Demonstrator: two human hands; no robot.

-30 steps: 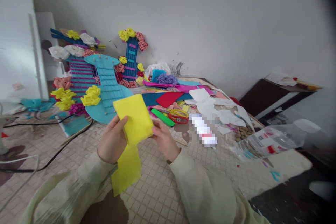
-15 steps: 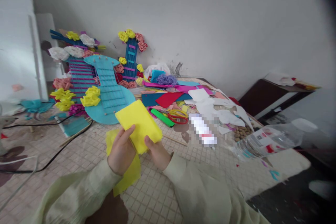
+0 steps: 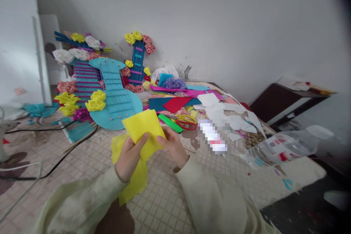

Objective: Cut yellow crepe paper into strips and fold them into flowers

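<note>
A folded sheet of yellow felt [image 3: 142, 129] is held up in front of me over the tiled floor. My left hand [image 3: 130, 157] is closed on its lower left part, thumb on top. My right hand [image 3: 173, 147] pinches its right edge with the fingertips. A loose tail of the same yellow felt [image 3: 134, 182] hangs down under my left hand towards my lap.
Blue guitar-shaped crafts [image 3: 115, 95] with paper flowers stand at the back left. Coloured felt sheets [image 3: 175, 102], scissors [image 3: 188, 121], a green marker [image 3: 170, 123] and white paper scraps [image 3: 230, 117] lie beyond my hands. A clear plastic bottle [image 3: 282, 146] lies right; black cables [image 3: 55, 161] run left.
The folded yellow felt has turned and narrowed between my hands. My right hand has moved up along its right edge, and my left thumb has shifted onto the fold.
</note>
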